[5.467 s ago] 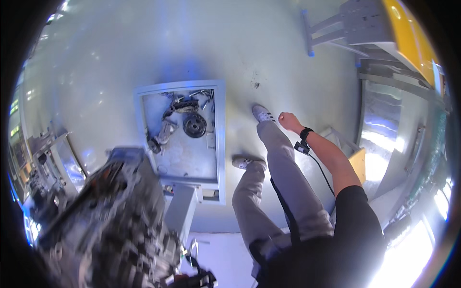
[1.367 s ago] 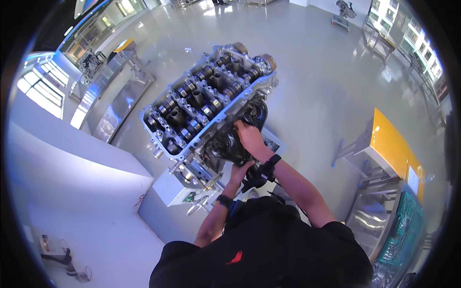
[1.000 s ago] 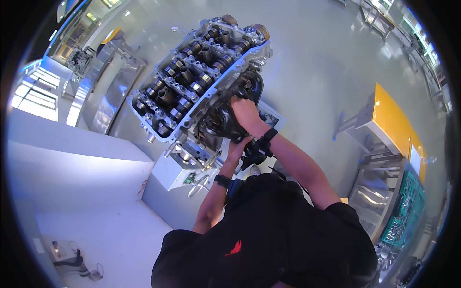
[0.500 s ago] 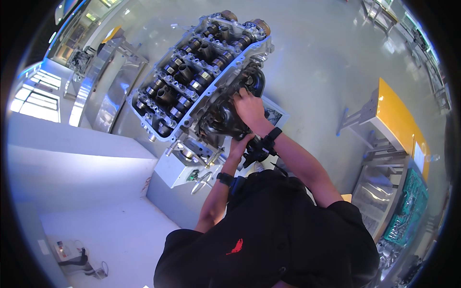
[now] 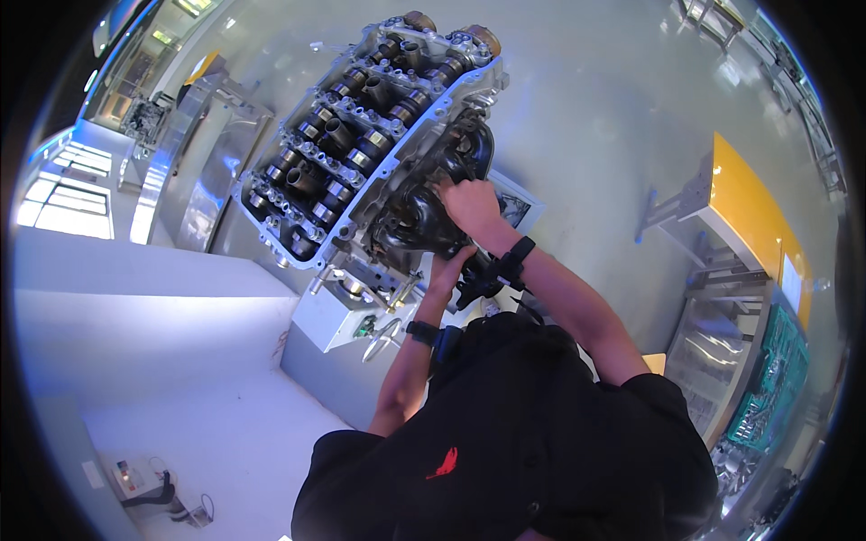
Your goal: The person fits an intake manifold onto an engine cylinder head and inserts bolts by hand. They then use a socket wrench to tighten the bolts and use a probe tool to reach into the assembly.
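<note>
A person in a black short-sleeved shirt leans over a bare metal engine cylinder head, mounted tilted on a white work stand so that its open camshaft side faces up and its flank is within arm's reach. The right hand lies on the dark cast manifold bolted to that flank, fingers curled against the casting near its upper edge; whether they pinch anything cannot be told. The left hand comes up from below, fingers bent under the manifold's lower edge, seemingly steadying the part. Both wrists carry black bands. A yellow-topped trolley stands well apart on the grey floor, to the right.
</note>
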Demonstrator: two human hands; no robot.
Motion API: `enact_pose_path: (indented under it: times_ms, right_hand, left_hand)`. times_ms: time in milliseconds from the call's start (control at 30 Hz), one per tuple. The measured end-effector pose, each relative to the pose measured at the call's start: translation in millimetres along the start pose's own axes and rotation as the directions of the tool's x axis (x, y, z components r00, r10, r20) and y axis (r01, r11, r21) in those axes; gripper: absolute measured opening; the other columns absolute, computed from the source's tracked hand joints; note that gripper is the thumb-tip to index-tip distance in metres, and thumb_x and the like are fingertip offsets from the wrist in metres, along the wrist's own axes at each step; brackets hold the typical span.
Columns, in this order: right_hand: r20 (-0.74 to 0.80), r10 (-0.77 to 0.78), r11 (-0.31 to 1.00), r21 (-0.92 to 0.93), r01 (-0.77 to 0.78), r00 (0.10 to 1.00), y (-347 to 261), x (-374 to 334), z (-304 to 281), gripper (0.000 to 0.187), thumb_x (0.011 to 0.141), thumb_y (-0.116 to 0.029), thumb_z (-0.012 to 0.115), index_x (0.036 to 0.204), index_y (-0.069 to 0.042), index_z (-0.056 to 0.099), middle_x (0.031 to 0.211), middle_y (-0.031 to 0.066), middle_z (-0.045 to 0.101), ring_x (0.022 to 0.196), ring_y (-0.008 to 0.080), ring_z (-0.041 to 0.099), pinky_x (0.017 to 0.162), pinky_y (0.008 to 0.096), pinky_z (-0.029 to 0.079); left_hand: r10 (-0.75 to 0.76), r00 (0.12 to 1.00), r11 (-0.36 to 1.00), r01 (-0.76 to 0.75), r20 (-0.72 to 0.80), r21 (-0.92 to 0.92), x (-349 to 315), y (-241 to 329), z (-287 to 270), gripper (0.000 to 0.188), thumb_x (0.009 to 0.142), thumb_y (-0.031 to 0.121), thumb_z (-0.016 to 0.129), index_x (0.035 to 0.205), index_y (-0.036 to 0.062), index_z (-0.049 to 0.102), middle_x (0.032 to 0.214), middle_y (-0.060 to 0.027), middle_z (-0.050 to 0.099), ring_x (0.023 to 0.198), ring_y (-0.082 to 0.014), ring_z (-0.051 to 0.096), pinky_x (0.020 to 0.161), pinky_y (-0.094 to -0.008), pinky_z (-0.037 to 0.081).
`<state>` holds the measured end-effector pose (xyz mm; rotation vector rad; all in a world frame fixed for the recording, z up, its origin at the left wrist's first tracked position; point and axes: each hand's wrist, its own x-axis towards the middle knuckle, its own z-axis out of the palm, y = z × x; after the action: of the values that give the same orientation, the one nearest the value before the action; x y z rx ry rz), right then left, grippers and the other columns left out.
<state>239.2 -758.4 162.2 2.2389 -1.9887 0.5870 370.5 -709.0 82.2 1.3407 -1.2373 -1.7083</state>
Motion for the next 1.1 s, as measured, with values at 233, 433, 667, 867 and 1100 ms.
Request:
enact_pose_path:
  times_ms: [233, 433, 667, 867, 1100]
  right_hand:
    - [-0.128, 0.093, 0.989, 0.126, -0.077, 0.987, -1.8, -0.7, 0.4, 0.018, 0.083, -0.026, 0.053, 0.092, -0.010, 0.057, 0.053, 0.0110, 0.058, 0.047, 0.0278, 0.060, 0.044, 0.0390, 0.047]
    - [-0.135, 0.103, 0.988, 0.125, -0.086, 0.985, -5.5, 5.4, -10.0, 0.016, 0.083, -0.025, 0.054, 0.088, -0.010, 0.057, 0.051, 0.0103, 0.057, 0.047, 0.0282, 0.060, 0.044, 0.0381, 0.047]
    - [0.031, 0.088, 0.993, 0.074, -0.090, 0.996, -5.6, 7.5, -14.7, 0.016, 0.076, -0.016, 0.055, 0.089, -0.007, 0.057, 0.058, 0.0118, 0.061, 0.056, 0.0276, 0.063, 0.050, 0.0371, 0.049]
    - [0.014, 0.056, 0.992, 0.110, -0.057, 0.998, -3.8, 8.1, -20.4, 0.021, 0.074, -0.016, 0.056, 0.092, -0.006, 0.057, 0.060, 0.0110, 0.062, 0.057, 0.0256, 0.064, 0.050, 0.0360, 0.049]
    - [-0.038, 0.111, 0.980, 0.167, -0.104, 0.993, -2.1, 5.0, -20.6, 0.017, 0.077, -0.017, 0.054, 0.090, -0.007, 0.059, 0.057, 0.0108, 0.061, 0.054, 0.0269, 0.063, 0.047, 0.0376, 0.049]
  left_hand:
    - [-0.007, 1.000, 1.000, 0.007, 0.014, -0.011, -2.3, 5.0, 1.2, 0.039, 0.071, 0.024, 0.070, 0.098, -0.0011, 0.060, 0.091, -0.0060, 0.062, 0.081, -0.0131, 0.056, 0.073, -0.0280, 0.044]
    - [-0.027, 1.000, 0.999, 0.027, 0.001, -0.025, -8.1, 9.3, 5.0, 0.038, 0.072, 0.023, 0.070, 0.099, -0.0013, 0.060, 0.090, -0.0049, 0.062, 0.079, -0.0115, 0.055, 0.071, -0.0268, 0.044]
    - [-0.068, 0.997, 0.997, 0.068, 0.021, -0.026, -10.7, 16.2, 5.8, 0.035, 0.073, 0.023, 0.070, 0.097, -0.0005, 0.060, 0.087, -0.0032, 0.061, 0.078, -0.0105, 0.055, 0.070, -0.0259, 0.043]
    - [-0.061, 0.998, 0.998, 0.061, 0.020, -0.020, -15.3, 23.4, 9.7, 0.038, 0.074, 0.020, 0.068, 0.105, 0.0008, 0.056, 0.094, -0.0035, 0.060, 0.087, -0.0131, 0.055, 0.080, -0.0279, 0.043]
    - [-0.067, 0.997, 0.998, 0.067, 0.031, -0.008, -2.8, 3.9, 3.1, 0.048, 0.073, 0.019, 0.068, 0.113, 0.0011, 0.051, 0.103, -0.0041, 0.057, 0.092, -0.0137, 0.054, 0.082, -0.0290, 0.042]
